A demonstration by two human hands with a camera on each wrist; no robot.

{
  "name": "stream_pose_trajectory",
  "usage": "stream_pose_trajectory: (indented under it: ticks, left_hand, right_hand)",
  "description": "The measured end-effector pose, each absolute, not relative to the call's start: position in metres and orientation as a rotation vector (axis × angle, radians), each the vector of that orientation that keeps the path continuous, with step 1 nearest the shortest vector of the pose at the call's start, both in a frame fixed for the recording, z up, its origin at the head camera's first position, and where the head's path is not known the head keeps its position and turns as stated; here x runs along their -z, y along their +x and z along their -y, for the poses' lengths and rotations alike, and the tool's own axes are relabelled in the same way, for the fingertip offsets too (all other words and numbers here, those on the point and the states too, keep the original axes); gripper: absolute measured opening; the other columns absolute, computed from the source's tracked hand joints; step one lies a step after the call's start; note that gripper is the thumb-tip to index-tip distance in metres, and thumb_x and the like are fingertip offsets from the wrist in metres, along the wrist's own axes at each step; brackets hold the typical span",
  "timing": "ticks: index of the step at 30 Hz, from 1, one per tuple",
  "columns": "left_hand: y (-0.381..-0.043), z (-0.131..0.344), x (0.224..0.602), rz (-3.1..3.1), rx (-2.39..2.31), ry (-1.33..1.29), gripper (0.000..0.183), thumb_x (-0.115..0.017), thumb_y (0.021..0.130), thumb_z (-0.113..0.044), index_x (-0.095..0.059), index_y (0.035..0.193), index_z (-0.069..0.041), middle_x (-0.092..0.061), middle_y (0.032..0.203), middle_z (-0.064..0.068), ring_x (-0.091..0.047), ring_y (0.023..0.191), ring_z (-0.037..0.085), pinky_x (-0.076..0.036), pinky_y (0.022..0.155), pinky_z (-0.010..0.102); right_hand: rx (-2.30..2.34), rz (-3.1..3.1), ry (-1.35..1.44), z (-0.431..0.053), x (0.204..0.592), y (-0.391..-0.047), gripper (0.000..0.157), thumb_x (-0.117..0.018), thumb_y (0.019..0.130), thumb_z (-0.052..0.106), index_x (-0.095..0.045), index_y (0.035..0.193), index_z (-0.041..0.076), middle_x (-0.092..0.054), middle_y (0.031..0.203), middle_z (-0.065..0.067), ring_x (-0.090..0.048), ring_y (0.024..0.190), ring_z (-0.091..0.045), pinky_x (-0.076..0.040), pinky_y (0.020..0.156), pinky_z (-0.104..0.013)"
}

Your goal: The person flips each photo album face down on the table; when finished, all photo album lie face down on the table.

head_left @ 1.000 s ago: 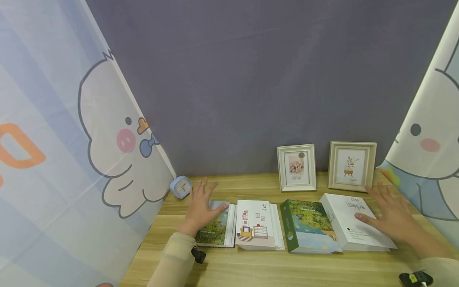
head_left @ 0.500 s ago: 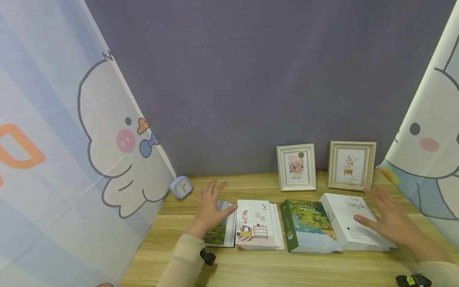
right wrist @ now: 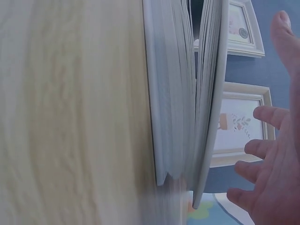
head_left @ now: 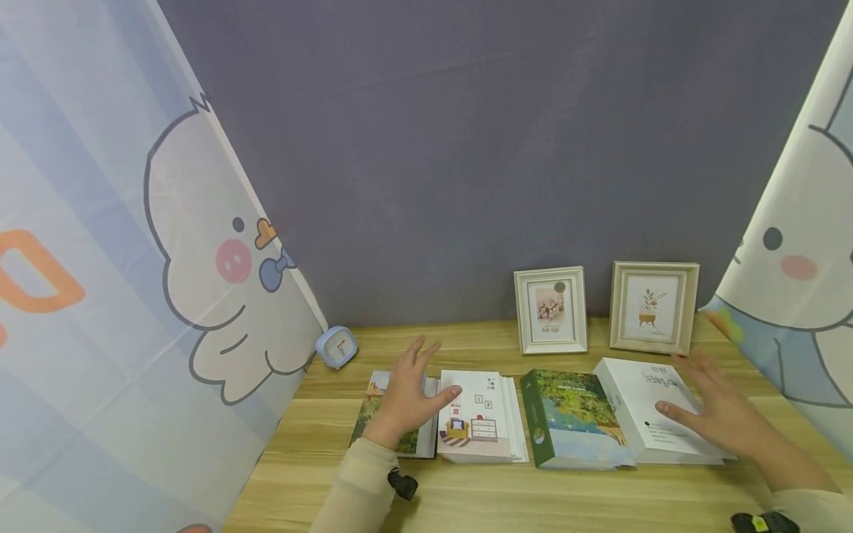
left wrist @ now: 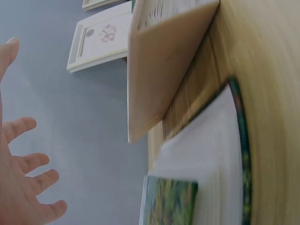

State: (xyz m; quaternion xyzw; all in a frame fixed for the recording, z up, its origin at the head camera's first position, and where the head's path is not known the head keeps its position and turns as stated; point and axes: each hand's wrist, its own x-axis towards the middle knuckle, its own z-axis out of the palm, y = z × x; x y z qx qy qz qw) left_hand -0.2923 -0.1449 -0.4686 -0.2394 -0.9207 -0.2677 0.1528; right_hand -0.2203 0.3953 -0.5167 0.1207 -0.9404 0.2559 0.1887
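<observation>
My left hand (head_left: 408, 400), fingers spread, hovers over the leftmost album, which has a green garden cover (head_left: 369, 407). Its thumb overlaps a white album with drawn furniture (head_left: 489, 407) in the head view. At the right, my right hand (head_left: 723, 414) is spread over the right side of a thick white album with dark lettering (head_left: 633, 396). Between the two white albums lies a green-spined album with a painted landscape (head_left: 576, 414). Nothing is held in either hand. The right wrist view shows the fanned page edges of an album (right wrist: 183, 93) beside the right hand (right wrist: 272, 183).
Two cream picture frames, one with pink flowers (head_left: 525, 314) and one with a plant drawing (head_left: 620, 311), stand behind the albums. A small blue clock (head_left: 336, 346) sits at the table's back left. Grey cloth (head_left: 426, 185) rises behind the wooden table (head_left: 506, 503); cartoon-printed curtains (head_left: 220, 311) flank it.
My left hand has shifted right across the leftmost album to the edge of the furniture-print one, uncovering the green album's left side. The right hand has moved only slightly. The albums stay put.
</observation>
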Motion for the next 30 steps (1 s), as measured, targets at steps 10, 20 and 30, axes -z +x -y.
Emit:
stream_pose_trajectory:
  ticks: [10, 20, 30]
  left_hand:
    - [-0.290, 0.126, 0.475, 2.627, 0.914, -0.762, 0.088, -0.064, 0.094, -0.069, -0.036, 0.164, -0.025, -0.023, 0.171, 0.013, -0.030, 0.151, 0.043, -0.038, 0.112, 0.071]
    - [-0.286, 0.113, 0.478, 2.650, 1.235, -0.782, 0.079, -0.067, 0.097, -0.061, -0.035, 0.163, -0.031, -0.021, 0.172, 0.003, -0.029, 0.153, 0.040, -0.036, 0.113, 0.070]
    - [-0.283, 0.089, 0.482, 2.569, 1.419, -0.893, 0.076, -0.072, 0.100, -0.043, -0.036, 0.163, -0.022, -0.029, 0.168, 0.008, -0.036, 0.150, 0.035, -0.042, 0.113, 0.062]
  right_hand:
    - [-0.797, 2.732, 0.293, -0.390, 0.513, -0.215, 0.093, -0.078, 0.095, 0.037, -0.026, 0.163, 0.000, -0.003, 0.165, -0.040, -0.016, 0.138, -0.075, -0.023, 0.089, -0.092]
    - [-0.871, 2.684, 0.327, -0.394, 0.513, -0.211, 0.089, -0.076, 0.098, 0.030, -0.026, 0.163, -0.002, -0.005, 0.165, -0.040, -0.010, 0.143, -0.072, -0.012, 0.101, -0.090]
    - [-0.906, 2.702, 0.324, -0.393, 0.512, -0.208, 0.086, -0.076, 0.098, 0.030, -0.028, 0.163, 0.000, -0.012, 0.161, -0.044, -0.018, 0.137, -0.075, -0.019, 0.096, -0.090]
